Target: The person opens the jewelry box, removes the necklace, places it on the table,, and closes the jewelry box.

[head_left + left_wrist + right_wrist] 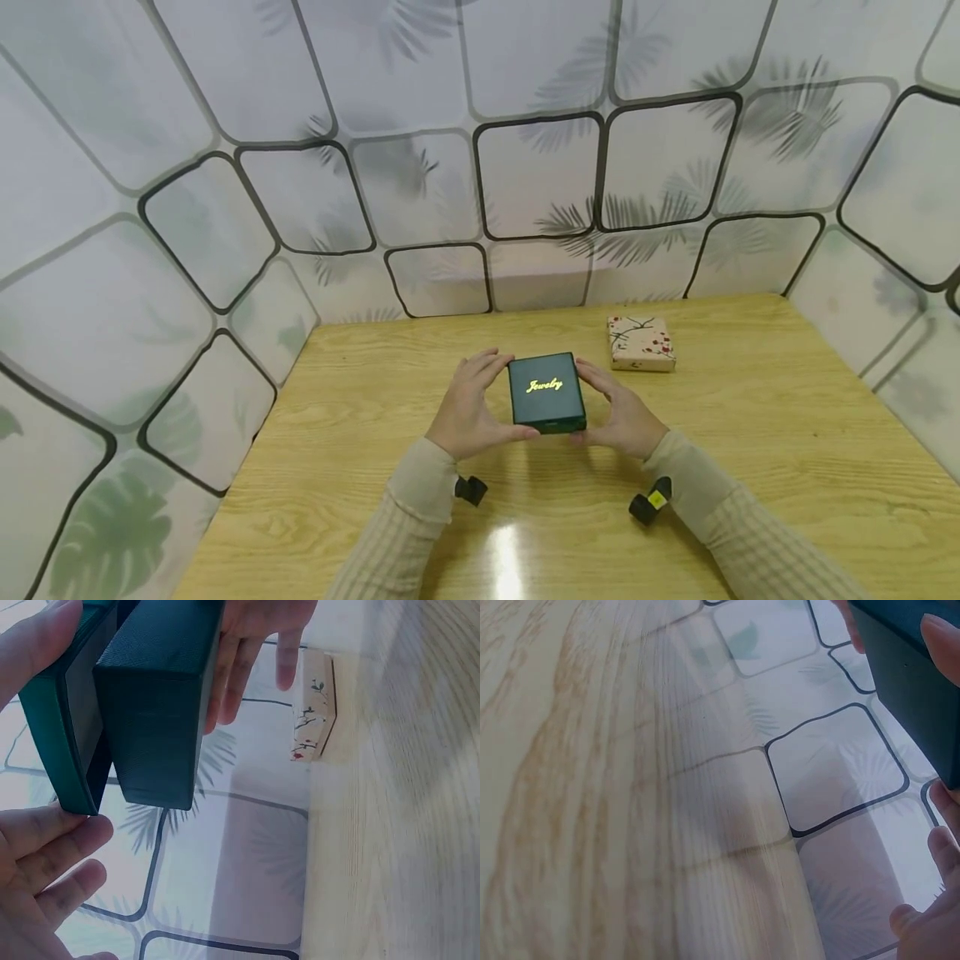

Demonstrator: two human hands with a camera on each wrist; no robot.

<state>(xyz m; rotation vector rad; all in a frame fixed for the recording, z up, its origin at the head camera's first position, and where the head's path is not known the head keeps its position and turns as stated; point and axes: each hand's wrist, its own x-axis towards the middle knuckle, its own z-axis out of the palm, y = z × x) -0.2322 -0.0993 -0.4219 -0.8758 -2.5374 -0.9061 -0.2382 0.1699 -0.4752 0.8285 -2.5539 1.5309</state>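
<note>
A dark green jewelry box with gold "Jewelry" lettering on top is held up between both hands above the table. My left hand grips its left side, thumb at the near edge and fingers at the far corner. On the opposite side my right hand holds it in the same way. From the left wrist, a gap shows between the greener outer part, which the left thumb and fingers hold, and the darker block-like part, with the right hand's fingers behind it.
A small flat box with a red blossom pattern lies on the wooden table, behind and right of the green box. Patterned curtain-like walls stand along the table's back and sides. Black camera mounts hang under both wrists.
</note>
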